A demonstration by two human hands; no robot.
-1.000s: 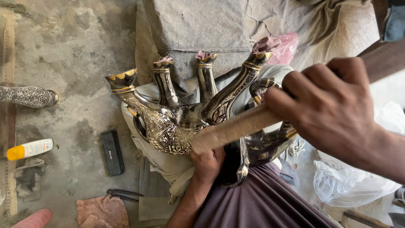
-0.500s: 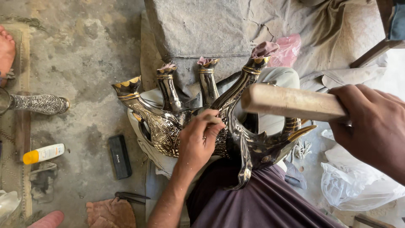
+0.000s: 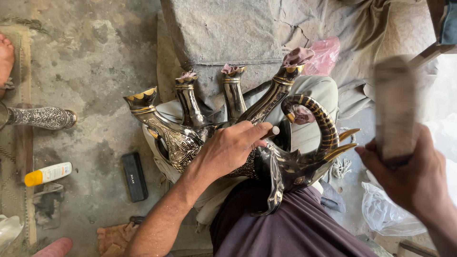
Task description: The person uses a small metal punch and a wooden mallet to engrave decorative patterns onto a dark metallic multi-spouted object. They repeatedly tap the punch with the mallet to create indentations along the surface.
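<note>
A dark metal animal figurine (image 3: pixel 177 143) with engraved body, gold trim and ringed curved horns (image 3: pixel 324 124) lies upside down across my lap, its four legs pointing away from me. My left hand (image 3: pixel 232 148) rests on its belly, pinching a small rod-like tool (image 3: pixel 274 130) with a pale tip against the metal. My right hand (image 3: pixel 415 177) is raised at the right, gripping a wooden block-shaped mallet (image 3: pixel 394 110) that stands upright and is blurred by motion, well apart from the figurine.
A grey stone slab (image 3: pixel 223 33) lies beyond the figurine, with a pink plastic bag (image 3: pixel 326 54) beside it. On the concrete floor at left are an engraved metal piece (image 3: pixel 43 117), a white tube with a yellow cap (image 3: pixel 47 173) and a black bar (image 3: pixel 134 176). A clear plastic bag (image 3: pixel 385 214) lies at right. Another person's foot (image 3: pixel 5 57) is at top left.
My left hand came up from beneath the figurine onto its belly with the small tool. My right hand lifted the wooden mallet off the figurine and swung it to the right, now upright.
</note>
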